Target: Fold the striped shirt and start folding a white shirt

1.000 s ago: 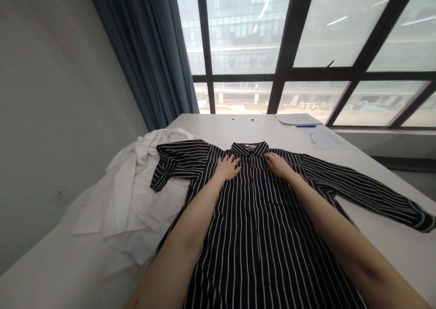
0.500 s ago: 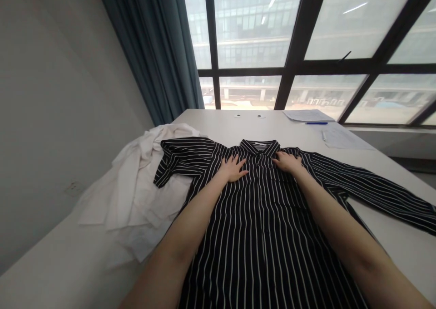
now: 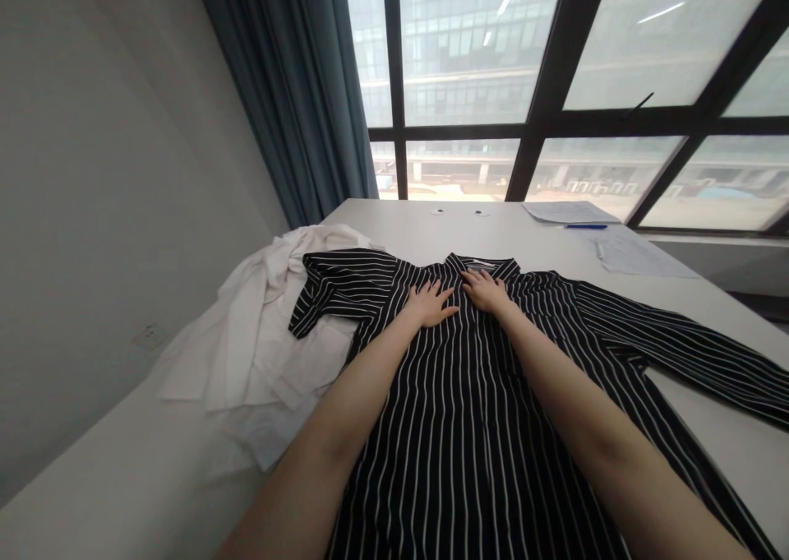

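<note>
Table (image 3: 400,227) extends beyond the collar (image 3: 509,267), white cloth (image 3: 246,330) crowding its left; striped shirt (image 3: 444,404) lies under your spread left hand (image 3: 430,304) and unclenched right hand (image 3: 486,291), just apart

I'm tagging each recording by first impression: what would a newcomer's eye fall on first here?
The black-and-white striped shirt, spread front up along the middle of the white table, with the left hand and right hand on its upper front, below the collar. Then the crumpled white cloth at left, and the dark-framed window beyond the table.
</note>
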A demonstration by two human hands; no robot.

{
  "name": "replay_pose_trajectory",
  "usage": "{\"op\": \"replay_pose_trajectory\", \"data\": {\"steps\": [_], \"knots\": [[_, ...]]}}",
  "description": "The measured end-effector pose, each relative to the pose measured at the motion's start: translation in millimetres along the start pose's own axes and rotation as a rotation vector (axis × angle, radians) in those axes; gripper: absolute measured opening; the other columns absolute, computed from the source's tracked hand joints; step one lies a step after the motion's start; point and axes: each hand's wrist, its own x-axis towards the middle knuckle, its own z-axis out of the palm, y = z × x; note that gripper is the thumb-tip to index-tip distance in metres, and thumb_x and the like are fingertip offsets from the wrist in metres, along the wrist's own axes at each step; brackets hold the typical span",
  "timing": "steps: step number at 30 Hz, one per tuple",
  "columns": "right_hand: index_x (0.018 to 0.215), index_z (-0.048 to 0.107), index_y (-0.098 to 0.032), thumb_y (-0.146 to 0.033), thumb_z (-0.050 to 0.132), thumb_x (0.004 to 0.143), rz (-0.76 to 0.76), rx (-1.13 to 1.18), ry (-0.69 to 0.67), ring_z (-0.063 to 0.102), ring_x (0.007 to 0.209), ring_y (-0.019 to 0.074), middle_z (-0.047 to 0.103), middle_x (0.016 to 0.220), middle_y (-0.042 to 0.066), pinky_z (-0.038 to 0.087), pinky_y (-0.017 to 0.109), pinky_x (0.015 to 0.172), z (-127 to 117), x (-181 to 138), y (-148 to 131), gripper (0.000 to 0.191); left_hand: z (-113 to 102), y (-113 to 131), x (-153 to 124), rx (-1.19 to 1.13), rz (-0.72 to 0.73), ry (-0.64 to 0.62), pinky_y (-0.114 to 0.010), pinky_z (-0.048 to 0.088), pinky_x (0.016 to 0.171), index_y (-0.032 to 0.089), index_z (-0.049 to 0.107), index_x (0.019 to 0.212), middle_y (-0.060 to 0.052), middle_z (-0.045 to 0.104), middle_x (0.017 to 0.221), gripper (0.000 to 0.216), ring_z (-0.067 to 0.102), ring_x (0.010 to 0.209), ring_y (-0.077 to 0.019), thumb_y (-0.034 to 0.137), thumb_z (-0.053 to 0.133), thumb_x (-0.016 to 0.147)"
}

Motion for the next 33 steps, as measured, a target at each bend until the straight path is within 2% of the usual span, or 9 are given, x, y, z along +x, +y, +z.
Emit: {"op": "replay_pose_trajectory", "data": {"steps": [4,9,13,15,20,24,27,30,33], "knots": [[0.148,0.033,-0.031,-0.046,0.026,0.097,0.035,0.016,0.015,0.024,0.142,0.0329,0.029,0.158,0.005,0.028,0.062,0.106,0.8,6.6,4.7,0.054,-6.7,-6.1,10.2,0.010,-0.050,0.037,-0.058,0.015,0.114,0.030,0.035,0.148,-0.007,0.029,0.157,0.062,0.025,0.144,-0.0294,0.060,0.015,0.097],[0.143,0.041,-0.023,-0.039,0.025,0.098,0.081,0.019,0.185,0.032,0.139,0.0240,0.038,0.153,0.008,0.029,0.046,0.109,-6.6,-8.1,14.4,0.049,-6.4,-16.5,10.9,0.016,-0.169,0.058,-0.059,0.013,0.114,0.032,0.029,0.150,-0.009,0.023,0.159,0.066,0.019,0.145,-0.0367,0.064,0.021,0.094],[0.136,0.046,-0.015,-0.029,0.020,0.098,0.210,-0.001,0.299,0.037,0.133,0.0281,0.046,0.143,0.017,0.025,0.050,0.108,-7.8,-30.9,37.6,0.049,-9.6,-21.5,16.9,0.016,-0.187,0.024,-0.065,0.008,0.112,0.041,0.032,0.148,-0.007,0.026,0.158,0.067,0.023,0.143,-0.0397,0.071,0.027,0.089],[0.136,0.047,-0.016,-0.031,0.023,0.097,0.258,-0.005,0.288,0.039,0.132,0.0305,0.049,0.141,0.017,0.025,0.054,0.107,-6.5,-38.4,53.8,0.048,-12.1,-24.2,21.8,0.021,-0.196,0.017,-0.065,0.006,0.112,0.039,0.032,0.148,-0.009,0.027,0.158,0.071,0.025,0.142,-0.0397,0.074,0.029,0.086],[0.141,0.045,-0.026,-0.056,0.033,0.093,0.269,0.005,0.152,0.035,0.137,0.0304,0.043,0.150,0.008,0.028,0.056,0.107,-5.1,-40.8,89.9,0.057,-12.8,-34.0,29.5,0.014,-0.230,0.014,-0.063,0.007,0.113,0.032,0.029,0.151,-0.012,0.023,0.158,0.079,0.020,0.145,-0.0378,0.076,0.023,0.086],[0.143,0.043,-0.021,-0.056,0.031,0.093,0.297,-0.010,0.149,0.031,0.139,0.0306,0.038,0.152,0.012,0.026,0.056,0.109,-6.9,-42.6,101.7,0.062,-10.5,-37.7,28.2,0.005,-0.234,0.029,-0.062,0.010,0.113,0.032,0.032,0.149,-0.011,0.025,0.158,0.073,0.020,0.145,-0.0360,0.072,0.022,0.088],[0.143,0.042,-0.018,-0.048,0.026,0.096,0.306,-0.024,0.184,0.029,0.140,0.0266,0.038,0.152,0.013,0.022,0.052,0.112,-6.5,-46.9,102.2,0.058,-10.3,-30.9,24.8,0.014,-0.245,0.077,-0.063,0.010,0.113,0.026,0.034,0.148,-0.014,0.026,0.157,0.062,0.021,0.144,-0.0362,0.057,0.028,0.094],[0.143,0.043,-0.023,-0.048,0.027,0.096,0.291,-0.020,0.157,0.031,0.140,0.0267,0.039,0.152,0.009,0.023,0.053,0.112,-5.4,-47.9,101.7,0.055,-10.7,-15.4,23.8,0.017,-0.224,0.111,-0.063,0.011,0.113,0.020,0.038,0.145,-0.016,0.028,0.156,0.053,0.021,0.145,-0.0334,0.039,0.030,0.096],[0.145,0.040,-0.030,-0.055,0.028,0.095,0.287,-0.008,0.104,0.028,0.141,0.0307,0.034,0.155,0.007,0.023,0.059,0.110,-5.5,-44.7,104.1,0.058,-9.3,1.4,25.3,-0.005,-0.132,0.080,-0.057,0.015,0.115,0.024,0.037,0.145,-0.010,0.029,0.157,0.052,0.022,0.145,-0.0280,0.043,0.030,0.097]]}}
